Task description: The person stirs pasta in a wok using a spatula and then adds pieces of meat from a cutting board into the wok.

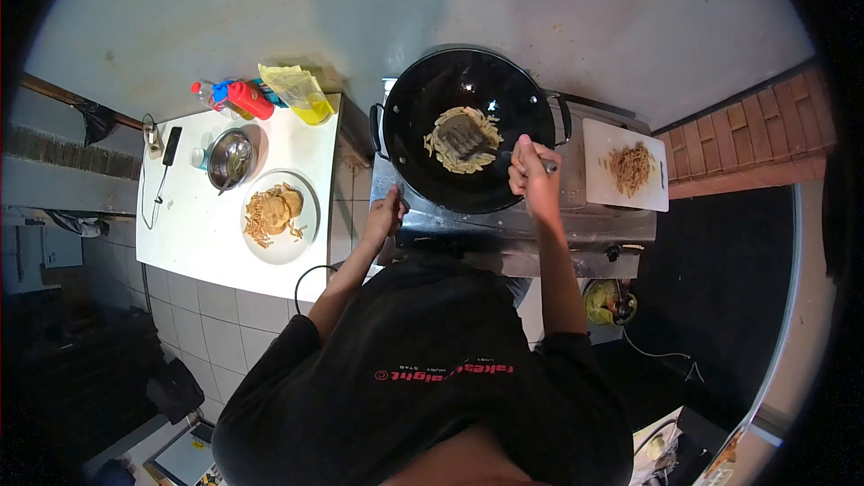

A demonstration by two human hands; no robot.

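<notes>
Inside the wok (pixel 418 81), the slotted turner (pixel 463 133) is set among pale strips (pixel 477 163), its handle clasped by the right hand (pixel 535 173), fingers wrapped, presumably for control; near the wok, the left hand's (pixel 388 213) finger state can't be told.

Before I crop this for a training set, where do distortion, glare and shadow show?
Head view: heavy fisheye curvature, with blackened corners; small glints inside the wok; soft shadows on the wall behind it; the white table bright, the lower-left area dim.

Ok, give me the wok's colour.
The wok is black; it shows best in the head view.
</notes>
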